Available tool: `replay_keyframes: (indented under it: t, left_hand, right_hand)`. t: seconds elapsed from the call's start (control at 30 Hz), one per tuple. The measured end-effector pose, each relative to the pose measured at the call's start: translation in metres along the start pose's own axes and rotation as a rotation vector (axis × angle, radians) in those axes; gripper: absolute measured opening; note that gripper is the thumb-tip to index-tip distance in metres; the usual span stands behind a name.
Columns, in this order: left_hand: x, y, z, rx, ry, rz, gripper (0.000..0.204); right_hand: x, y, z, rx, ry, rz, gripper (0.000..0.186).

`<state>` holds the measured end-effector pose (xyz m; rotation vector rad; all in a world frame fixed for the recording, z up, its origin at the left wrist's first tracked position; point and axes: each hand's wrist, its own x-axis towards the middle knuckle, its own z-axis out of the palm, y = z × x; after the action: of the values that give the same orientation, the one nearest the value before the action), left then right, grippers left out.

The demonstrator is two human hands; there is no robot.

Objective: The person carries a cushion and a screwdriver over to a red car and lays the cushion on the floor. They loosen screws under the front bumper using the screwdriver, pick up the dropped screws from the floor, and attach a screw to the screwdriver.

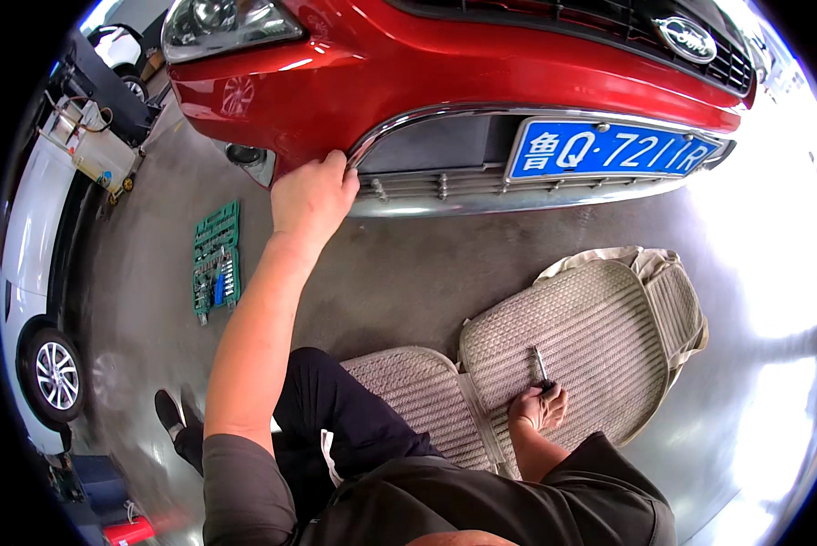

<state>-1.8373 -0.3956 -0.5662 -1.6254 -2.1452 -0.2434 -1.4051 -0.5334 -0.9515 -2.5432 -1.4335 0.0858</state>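
Observation:
My left hand (314,199) reaches out to the red front bumper (335,86) of a car, its fingers curled at the left end of the lower grille opening. There it grips the bumper's edge beside the chrome trim strip (399,118); the fingertips are partly hidden. Low on the right, my right hand (539,409) is closed around the dark handle of a screwdriver (540,364). The screwdriver's metal shaft points away from me, over a beige woven seat cover (590,318) on the floor.
A green socket-set case (215,259) lies spread on the floor at left. Farther left stand a white car (40,218) and a wheeled cart (99,150). A blue licence plate (608,150) is fixed to the bumper. A red object (128,530) sits at lower left.

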Motion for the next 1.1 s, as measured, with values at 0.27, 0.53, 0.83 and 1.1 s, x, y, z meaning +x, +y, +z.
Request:
replay_keyframes:
  t: [0.27,0.53,0.83,1.1]
  left_hand:
    - [0.003,0.008,-0.010,0.076,-0.094,-0.059,0.027]
    - [-0.015,0.037,0.001,0.033,0.188,-0.136,0.023]
    - [-0.094,0.265,0.142,-0.870,-0.961,0.560,0.028]
    - [-0.149,0.365,0.263,-0.990,-1.235,0.228,0.031]
  right_hand:
    - [0.000,-0.005,0.000,0.034,0.053,-0.033,0.056]
    - [-0.002,-0.010,-0.002,0.067,0.058,-0.056,0.057]
    - [0.003,-0.002,-0.009,0.128,0.000,-0.079,0.055]
    - [0.007,0.010,-0.003,0.219,0.005,-0.153,0.048]
